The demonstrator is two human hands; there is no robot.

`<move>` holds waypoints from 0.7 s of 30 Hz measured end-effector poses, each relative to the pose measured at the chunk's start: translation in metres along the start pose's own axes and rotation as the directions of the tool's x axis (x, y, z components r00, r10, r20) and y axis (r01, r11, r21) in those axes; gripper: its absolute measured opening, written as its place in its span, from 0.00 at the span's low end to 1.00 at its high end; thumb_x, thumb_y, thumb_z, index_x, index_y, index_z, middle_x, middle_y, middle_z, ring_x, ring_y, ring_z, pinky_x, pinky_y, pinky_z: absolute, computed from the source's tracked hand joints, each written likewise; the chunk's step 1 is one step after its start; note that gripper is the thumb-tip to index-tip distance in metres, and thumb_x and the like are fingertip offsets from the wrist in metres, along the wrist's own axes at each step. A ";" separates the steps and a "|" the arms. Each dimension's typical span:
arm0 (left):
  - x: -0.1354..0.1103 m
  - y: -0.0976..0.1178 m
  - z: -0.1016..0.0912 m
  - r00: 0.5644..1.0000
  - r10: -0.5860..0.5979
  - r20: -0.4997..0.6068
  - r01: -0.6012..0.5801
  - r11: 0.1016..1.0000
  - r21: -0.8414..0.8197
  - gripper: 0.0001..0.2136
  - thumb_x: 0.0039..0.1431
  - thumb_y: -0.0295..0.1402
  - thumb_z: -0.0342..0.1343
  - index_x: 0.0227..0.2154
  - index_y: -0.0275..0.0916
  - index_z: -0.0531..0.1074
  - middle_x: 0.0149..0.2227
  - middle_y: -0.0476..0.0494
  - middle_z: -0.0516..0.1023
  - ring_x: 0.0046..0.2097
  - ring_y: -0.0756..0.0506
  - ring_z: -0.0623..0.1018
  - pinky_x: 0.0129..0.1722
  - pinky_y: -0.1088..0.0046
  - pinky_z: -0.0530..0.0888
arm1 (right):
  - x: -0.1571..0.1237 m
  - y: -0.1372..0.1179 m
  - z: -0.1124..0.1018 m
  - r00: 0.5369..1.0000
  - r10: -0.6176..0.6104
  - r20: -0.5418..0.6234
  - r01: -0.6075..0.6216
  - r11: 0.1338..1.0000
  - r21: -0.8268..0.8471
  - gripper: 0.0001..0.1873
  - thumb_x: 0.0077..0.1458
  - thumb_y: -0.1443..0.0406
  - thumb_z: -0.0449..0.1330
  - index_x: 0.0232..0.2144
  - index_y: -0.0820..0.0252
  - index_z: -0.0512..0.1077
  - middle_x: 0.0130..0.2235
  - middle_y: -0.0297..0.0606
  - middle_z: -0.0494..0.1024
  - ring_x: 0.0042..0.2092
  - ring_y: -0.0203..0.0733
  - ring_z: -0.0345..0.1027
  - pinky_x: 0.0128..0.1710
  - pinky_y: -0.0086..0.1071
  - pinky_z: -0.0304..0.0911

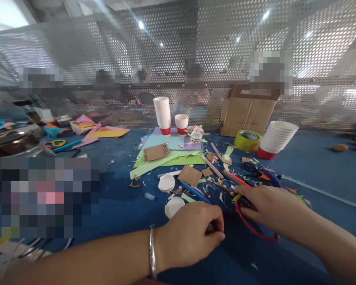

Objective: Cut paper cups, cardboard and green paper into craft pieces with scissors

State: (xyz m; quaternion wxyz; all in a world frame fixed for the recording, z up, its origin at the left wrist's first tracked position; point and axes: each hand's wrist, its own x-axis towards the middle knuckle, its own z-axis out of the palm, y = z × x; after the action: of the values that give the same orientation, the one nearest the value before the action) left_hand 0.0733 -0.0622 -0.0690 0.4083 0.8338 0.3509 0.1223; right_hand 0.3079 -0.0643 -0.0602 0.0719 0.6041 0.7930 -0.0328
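My left hand [192, 233], with a metal bangle at the wrist, rests on the blue table [121, 206] with its fingers curled into a pinch; what it grips is hidden. My right hand [267, 208] lies over red-handled scissors [252, 227], fingers closed around the handle loop area. Just beyond both hands lie pens and pencils [222, 174], paper scraps, and two white paper discs [173, 206].
Corrugated card pieces [156, 152] sit on green and blue paper sheets [166, 160]. Stacked white cups [162, 114], a single cup [181, 123], a tilted cup stack [275, 138], yellow tape [247, 140] and a cardboard box [246, 111] stand further back. A perforated metal screen [195, 47] is behind.
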 end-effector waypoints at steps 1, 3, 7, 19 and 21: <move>-0.001 -0.001 0.000 0.999 0.037 -0.011 -0.036 0.997 0.063 0.02 0.55 0.30 0.61 0.31 0.39 0.75 0.31 0.47 0.78 0.32 0.48 0.75 0.31 0.74 0.65 | 0.000 0.000 0.000 1.000 0.000 0.005 0.000 1.000 -0.002 0.12 0.58 0.66 0.57 0.43 0.58 0.77 0.33 0.46 0.83 0.34 0.54 0.79 0.26 0.33 0.51; -0.004 -0.001 -0.002 0.994 0.110 -0.002 -0.108 0.980 0.165 0.02 0.57 0.31 0.61 0.32 0.39 0.75 0.32 0.47 0.79 0.34 0.48 0.76 0.32 0.74 0.66 | 0.001 0.001 0.002 1.000 -0.004 0.009 0.004 1.000 -0.008 0.13 0.59 0.65 0.57 0.45 0.57 0.76 0.34 0.46 0.84 0.35 0.55 0.79 0.27 0.34 0.53; -0.008 0.000 -0.010 0.968 0.238 0.085 -0.253 0.912 0.324 0.04 0.64 0.32 0.55 0.35 0.39 0.74 0.33 0.48 0.80 0.34 0.48 0.78 0.31 0.74 0.67 | 0.002 0.005 0.007 1.000 -0.015 0.002 0.015 1.000 0.003 0.15 0.60 0.64 0.56 0.47 0.58 0.76 0.34 0.45 0.84 0.36 0.57 0.80 0.29 0.36 0.58; 0.012 -0.071 -0.121 0.878 -0.193 -0.437 0.464 0.568 0.680 0.14 0.57 0.28 0.56 0.47 0.39 0.73 0.45 0.35 0.79 0.48 0.34 0.78 0.41 0.61 0.74 | 0.003 0.006 0.006 1.000 0.003 0.017 -0.003 1.000 -0.001 0.19 0.60 0.60 0.58 0.52 0.59 0.76 0.38 0.49 0.84 0.38 0.61 0.81 0.32 0.44 0.70; 0.015 -0.083 -0.123 0.872 -0.208 -0.443 0.478 0.560 0.677 0.16 0.56 0.26 0.54 0.48 0.37 0.72 0.46 0.33 0.79 0.49 0.34 0.78 0.43 0.60 0.74 | 0.003 0.008 0.009 1.000 -0.007 -0.001 0.007 1.000 -0.006 0.19 0.60 0.60 0.57 0.51 0.58 0.76 0.37 0.48 0.85 0.36 0.60 0.81 0.31 0.44 0.70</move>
State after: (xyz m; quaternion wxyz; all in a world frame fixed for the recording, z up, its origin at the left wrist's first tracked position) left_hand -0.0164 0.0559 -0.0551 -0.0317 0.8096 0.5861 0.0084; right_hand 0.3154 -0.0607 -0.0695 0.0731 0.6013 0.7951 -0.0300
